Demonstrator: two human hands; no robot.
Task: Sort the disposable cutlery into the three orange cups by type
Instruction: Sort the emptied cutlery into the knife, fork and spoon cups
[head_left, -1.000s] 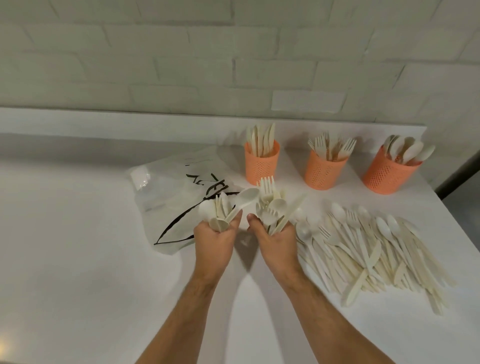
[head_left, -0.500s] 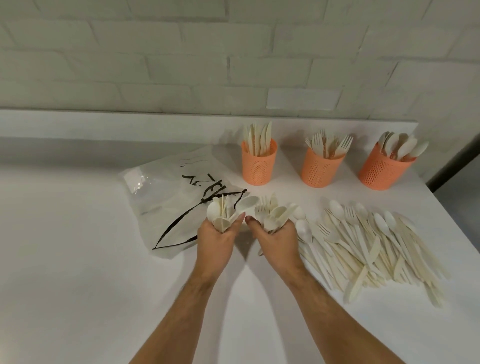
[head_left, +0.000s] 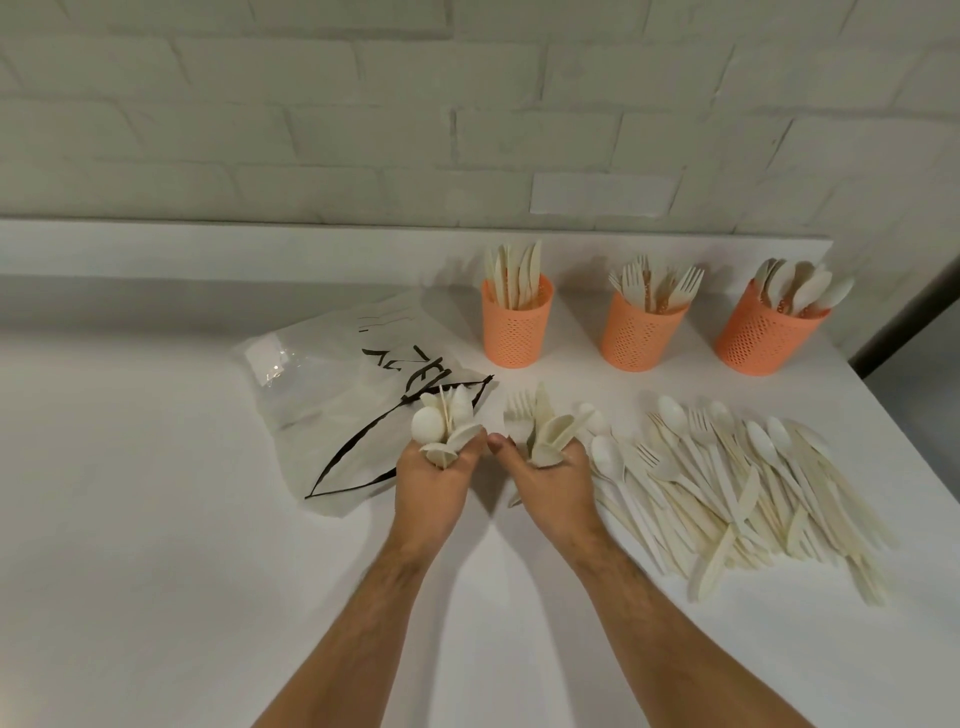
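Three orange perforated cups stand in a row at the back: the left cup (head_left: 515, 332) holds knives, the middle cup (head_left: 641, 335) holds forks, the right cup (head_left: 763, 338) holds spoons. My left hand (head_left: 439, 480) grips a bunch of cream cutlery (head_left: 444, 423), mostly spoons, upright in its fist. Beside it, my right hand (head_left: 550, 486) grips a second bunch of cutlery (head_left: 540, 428) with forks and spoons. The two fists almost touch near the table's middle. A loose pile of mixed cutlery (head_left: 737, 483) lies on the table right of my right hand.
A crumpled clear plastic bag (head_left: 343, 400) with black print lies left of the cups, partly behind my left hand. The white table (head_left: 156, 519) ends at a raised ledge and a white brick wall behind; its right edge (head_left: 904, 441) runs close to the pile.
Both hands have lowered their bunches toward the table and stayed side by side. The cutlery heads stick out less above the fists than before.
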